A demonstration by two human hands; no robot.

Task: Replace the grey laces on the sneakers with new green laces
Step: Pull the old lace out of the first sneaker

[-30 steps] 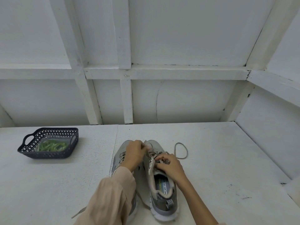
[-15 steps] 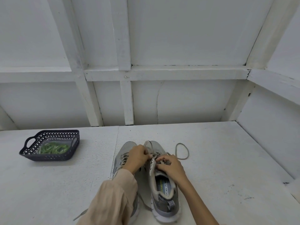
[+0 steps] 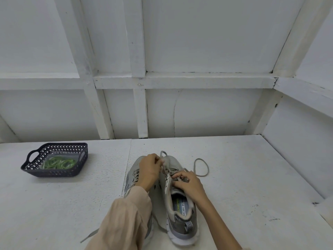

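Two grey shoes sit side by side on the white counter (image 3: 234, 177), toes pointing away from the person. Both hands are busy on the right shoe (image 3: 180, 231). The left hand (image 3: 148, 169) has its fingers curled up near the toe and pinches the grey lace (image 3: 208, 169) there. The right hand (image 3: 189, 184) is bent over the lace holes and its fingertips grip the same lace lower down. Part of this lace is already out and lies in a loose loop on the counter just beside the right shoe. It looks like the job is only at its start. The old lace is partly out of one shoe. The left shoe (image 3: 132, 170) has its grey lace in, with one end trailing out by the sleeve (image 3: 126, 222). The green laces (image 3: 57, 163) lie in the dark basket (image 3: 54, 171), well apart on the left, and nobody is touching them. Left to do: finish pulling out both grey laces, then thread green ones into both shoes.
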